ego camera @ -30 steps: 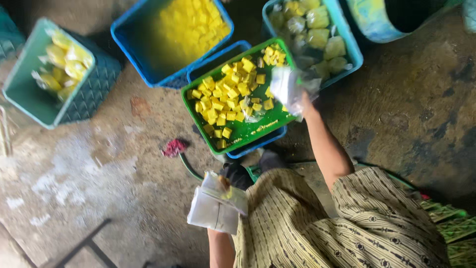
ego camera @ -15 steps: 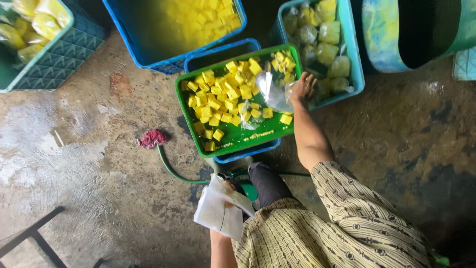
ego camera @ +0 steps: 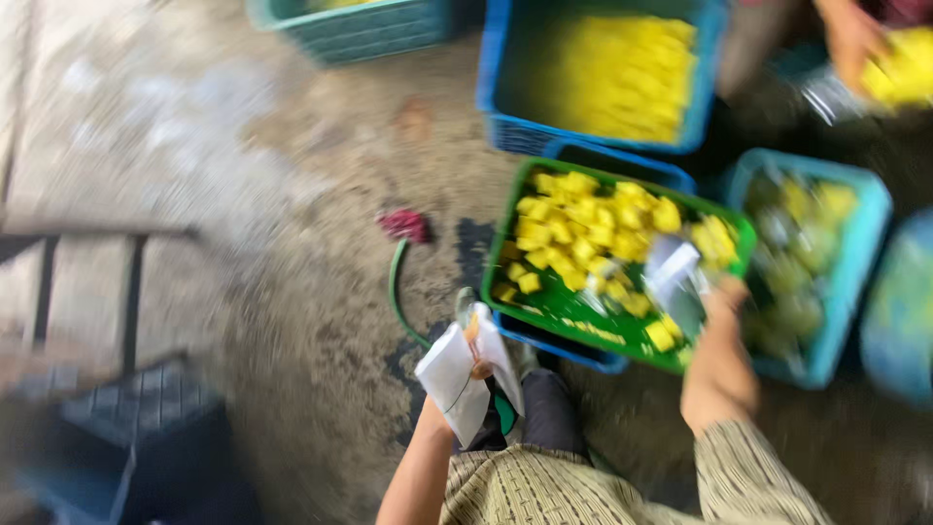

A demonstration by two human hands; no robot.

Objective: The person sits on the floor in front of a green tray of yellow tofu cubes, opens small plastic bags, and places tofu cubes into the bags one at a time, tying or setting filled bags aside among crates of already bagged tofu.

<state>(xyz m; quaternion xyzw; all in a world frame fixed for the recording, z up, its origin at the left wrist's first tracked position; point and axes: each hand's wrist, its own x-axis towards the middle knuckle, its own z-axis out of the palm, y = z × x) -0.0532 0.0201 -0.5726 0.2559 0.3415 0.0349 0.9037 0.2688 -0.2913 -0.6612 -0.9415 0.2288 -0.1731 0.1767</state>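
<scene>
Head view, blurred: my left hand (ego camera: 457,389) grips a stack of white bags (ego camera: 465,371) near my knee, fingers closed around it. My right hand (ego camera: 724,306) reaches over the green tray (ego camera: 544,309) of yellow pieces (ego camera: 583,228), holding what looks like a clear bag (ego camera: 675,277) at the tray's right end. The tray rests on a blue crate (ego camera: 573,345). Another person's hand (ego camera: 850,44) works at upper right.

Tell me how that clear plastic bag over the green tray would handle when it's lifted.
The clear plastic bag in the right hand looks thin and crumpled, so probably floppy and very light. Its glossy film may be slippery. Over the green tray it would likely sag without support.
</scene>
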